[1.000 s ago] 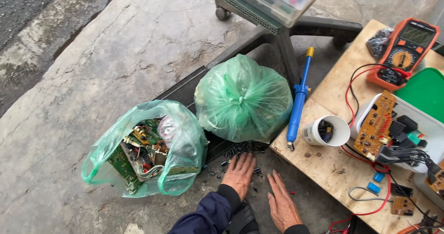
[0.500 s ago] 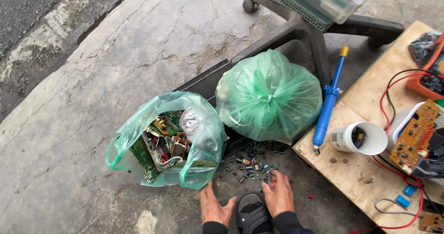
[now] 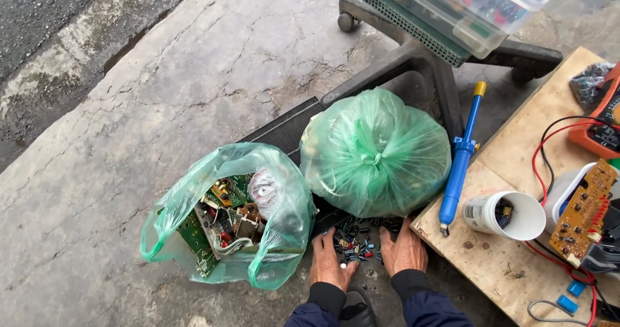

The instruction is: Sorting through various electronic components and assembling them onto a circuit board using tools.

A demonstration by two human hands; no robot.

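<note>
Head view: both hands, left hand (image 3: 330, 262) and right hand (image 3: 403, 253), have slid forward, now flat and empty-palmed, flanking the small loose components (image 3: 357, 242) scattered just below the tied green bag (image 3: 374, 153).

Both bags see-through green: tied bag (image 3: 375, 154) pale mint, open bag (image 3: 227, 220) showing green boards with red, black, silver bits. Loose parts (image 3: 357, 240) between left hand (image 3: 330, 260) and right hand (image 3: 403, 252) mostly black, few blue and red. Sleeves navy. Pump (image 3: 460, 160) bright blue, yellow tip. Cup (image 3: 505, 215) white. Board (image 3: 584, 213) tan, red dots. Wires red and black. Meter (image 3: 605, 123) orange. Surface (image 3: 516, 172) bare light wood. Mat (image 3: 287, 127) black ribbed. Ground grey, cracked.
</note>
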